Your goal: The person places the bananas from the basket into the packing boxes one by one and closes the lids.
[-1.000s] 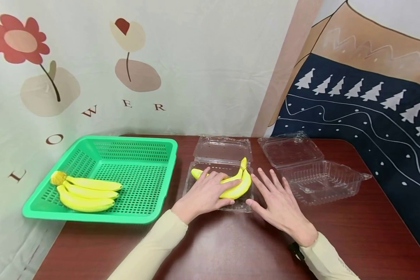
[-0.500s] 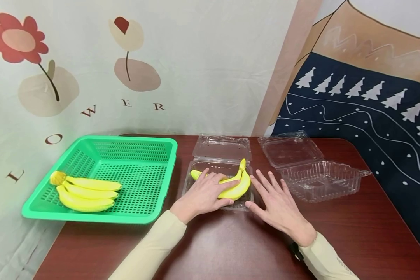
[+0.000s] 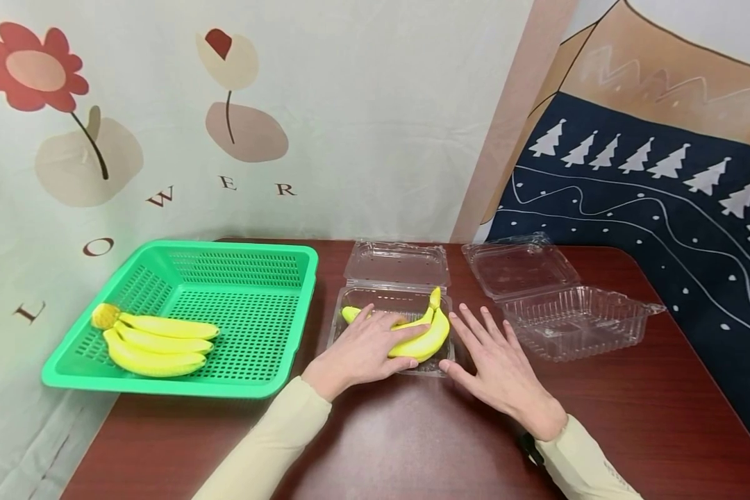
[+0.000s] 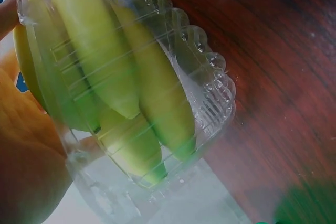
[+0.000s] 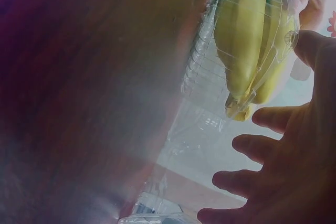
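A bunch of bananas (image 3: pixel 428 340) lies in a clear plastic clamshell box (image 3: pixel 381 298), its stem sticking up at the right. My left hand (image 3: pixel 362 347) rests on top of the bunch, fingers extended across it and thumb at the box's near side; it hides the middle of the fruit. Through the box wall in the left wrist view, several bananas (image 4: pixel 100 45) press close together. My right hand (image 3: pixel 500 364) is spread at the box's right side, fingertips beside its edge. In the right wrist view its fingers (image 5: pixel 273 119) stand apart and hold nothing.
A green slotted basket (image 3: pixel 250 389) stands at the left with another banana bunch (image 3: pixel 156 345) at its left side. A second clear clamshell box (image 3: pixel 575 323) sits at the right, lid raised back. The brown table (image 3: pixel 406 444) ends at a printed curtain behind.
Almost nothing differs. The bunch's stem has sunk very slightly in the box; both hands keep nearly the same place.
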Demonstrator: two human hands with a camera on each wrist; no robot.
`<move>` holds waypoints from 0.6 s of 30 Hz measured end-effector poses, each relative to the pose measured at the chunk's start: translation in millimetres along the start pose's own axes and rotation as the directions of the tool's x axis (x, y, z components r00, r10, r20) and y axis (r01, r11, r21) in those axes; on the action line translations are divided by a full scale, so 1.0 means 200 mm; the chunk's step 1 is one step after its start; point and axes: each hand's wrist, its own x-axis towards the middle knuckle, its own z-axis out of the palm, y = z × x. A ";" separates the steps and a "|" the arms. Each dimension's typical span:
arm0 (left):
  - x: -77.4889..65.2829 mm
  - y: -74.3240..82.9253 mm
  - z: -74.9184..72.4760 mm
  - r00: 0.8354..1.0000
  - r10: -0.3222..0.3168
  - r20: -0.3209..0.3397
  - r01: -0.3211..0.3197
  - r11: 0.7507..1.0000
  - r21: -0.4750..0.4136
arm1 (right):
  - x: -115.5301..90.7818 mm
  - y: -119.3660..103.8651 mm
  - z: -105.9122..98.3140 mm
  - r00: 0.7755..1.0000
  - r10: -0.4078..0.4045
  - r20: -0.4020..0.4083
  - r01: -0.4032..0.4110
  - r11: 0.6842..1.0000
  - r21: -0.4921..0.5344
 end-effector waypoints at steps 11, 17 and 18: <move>-0.01 0.01 -0.01 1.000 0.005 0.017 -0.005 1.000 0.003 | 0.00 0.00 0.00 1.000 -0.002 -0.011 0.002 1.000 -0.002; -0.01 0.01 -0.01 0.999 0.000 0.034 0.000 1.000 0.000 | -0.01 0.01 0.00 1.000 0.001 -0.004 -0.001 1.000 -0.007; -0.01 0.01 -0.01 0.999 -0.005 0.038 0.006 1.000 -0.003 | -0.01 0.01 0.00 1.000 0.000 -0.005 0.000 1.000 -0.008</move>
